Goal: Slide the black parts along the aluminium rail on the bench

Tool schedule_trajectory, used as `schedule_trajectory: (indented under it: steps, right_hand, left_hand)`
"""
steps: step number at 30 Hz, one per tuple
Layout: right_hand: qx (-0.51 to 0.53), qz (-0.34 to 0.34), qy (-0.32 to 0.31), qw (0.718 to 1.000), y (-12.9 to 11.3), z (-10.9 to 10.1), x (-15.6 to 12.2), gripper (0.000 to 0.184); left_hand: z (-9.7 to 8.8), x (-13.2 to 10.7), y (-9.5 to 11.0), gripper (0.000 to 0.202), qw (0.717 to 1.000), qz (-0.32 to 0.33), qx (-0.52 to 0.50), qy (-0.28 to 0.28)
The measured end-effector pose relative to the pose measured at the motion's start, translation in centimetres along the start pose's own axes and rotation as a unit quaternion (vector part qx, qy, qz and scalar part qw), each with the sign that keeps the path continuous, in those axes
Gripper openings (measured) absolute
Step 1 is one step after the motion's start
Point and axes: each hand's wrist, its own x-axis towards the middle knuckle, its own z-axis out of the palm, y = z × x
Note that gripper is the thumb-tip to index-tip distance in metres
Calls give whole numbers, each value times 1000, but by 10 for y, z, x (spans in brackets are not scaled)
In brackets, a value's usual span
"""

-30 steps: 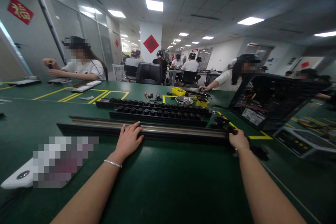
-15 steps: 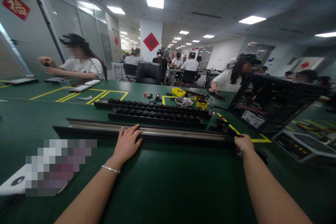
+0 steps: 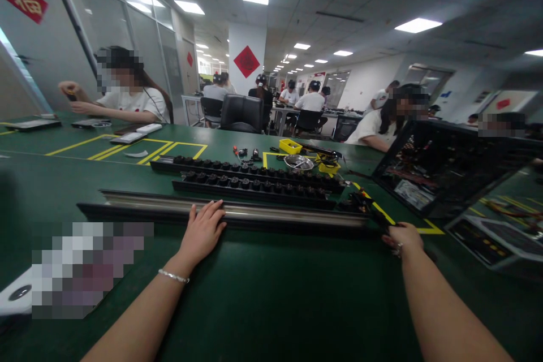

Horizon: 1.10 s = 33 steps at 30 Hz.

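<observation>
In the head view a long black channel rail (image 3: 144,210) with a shiny metal inner face lies across the green table. My left hand (image 3: 203,229) rests on its near edge, left of the middle, with fingers stretched out. Just past the rail's right end, my right hand (image 3: 406,239) has its fingers curled around something dark that I cannot make out. Behind the rail lie two black strips (image 3: 254,185) set with rows of round black sockets. A small heap of black parts (image 3: 356,202) sits near the rail's right end.
An open computer case (image 3: 418,195) and a power supply unit (image 3: 487,240) stand at right. Farther back are a round metal dish (image 3: 298,163), a yellow bin (image 3: 290,146) and small tools. A partly blurred white object (image 3: 17,294) lies front left. Co-workers sit across the table.
My left hand and the rail have shifted slightly left. My right hand has moved a little right, away from the rail's end. The co-worker at right has drawn a hand back out of sight.
</observation>
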Motion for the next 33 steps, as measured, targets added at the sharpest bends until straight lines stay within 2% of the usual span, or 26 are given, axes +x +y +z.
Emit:
schedule_trajectory:
  steps: [3,5,7,10,13,15,17,20,23,28,33]
  right_hand:
    - [47,54,-60,996,5,-4,-4,48]
    - [50,58,-103,992,6,-7,-5,47]
    - [22,53,-140,989,4,-10,-4,52]
    - [-55,46,-155,985,-6,-18,3,62]
    - [-123,35,-133,983,-29,-28,13,54]
    - [-233,-65,-50,969,-53,-29,15,46]
    - [-252,-157,-11,955,-84,-22,10,42]
    - [-238,-304,-24,922,-136,7,-6,42]
    - [-215,-415,-51,883,-187,48,-23,44]
    - [-236,-484,-152,829,-247,114,-33,57]
    - [-270,-493,-226,796,-273,158,-23,71]
  left_hand:
    - [2,0,-2,25,1000,2,-1,0]
    - [2,-1,-3,27,1000,3,-2,3]
    - [2,-2,-3,28,1000,2,-1,6]
    - [0,-3,1,29,999,-29,10,20]
    - [0,-3,6,26,997,-71,16,24]
    - [2,-1,9,24,996,-88,1,6]
    - [5,1,10,25,995,-98,-23,-12]
    - [10,7,12,24,994,-100,-37,-19]
    - [11,13,16,24,994,-104,-36,-12]
    - [11,18,26,25,992,-119,-30,-6]
    - [14,26,33,25,994,-108,-34,-7]
